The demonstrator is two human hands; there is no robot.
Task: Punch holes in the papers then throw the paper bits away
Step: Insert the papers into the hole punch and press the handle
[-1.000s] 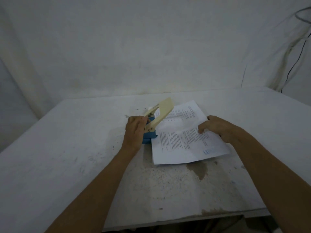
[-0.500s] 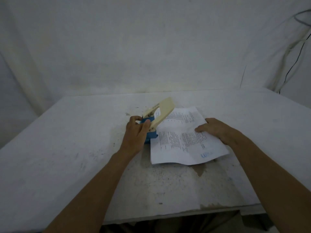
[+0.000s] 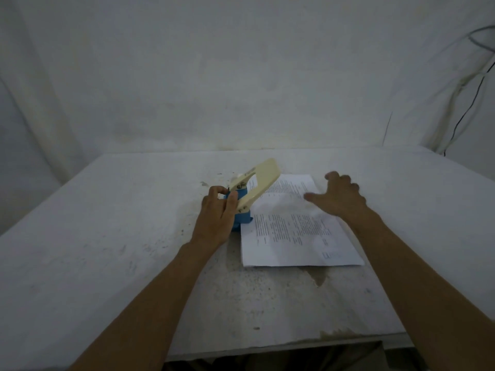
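A hole punch [image 3: 249, 194] with a blue base and a raised cream lever stands near the middle of the white table [image 3: 107, 236]. My left hand [image 3: 217, 215] grips its blue base from the left side. Printed papers [image 3: 294, 231] lie flat to the right of the punch, with their left edge tucked in at the punch's base. My right hand [image 3: 340, 196] hovers over the far part of the papers, fingers spread and slightly blurred; whether it touches them I cannot tell.
A brownish stain [image 3: 318, 277] marks the table just in front of the papers. The table's near edge [image 3: 267, 346] runs below my forearms. White cloth covers the wall behind, and cables [image 3: 466, 103] hang at the far right.
My right hand has lifted off the papers' right side and moved toward their far end, opening its fingers. The papers now lie flatter. My left hand stays on the punch.
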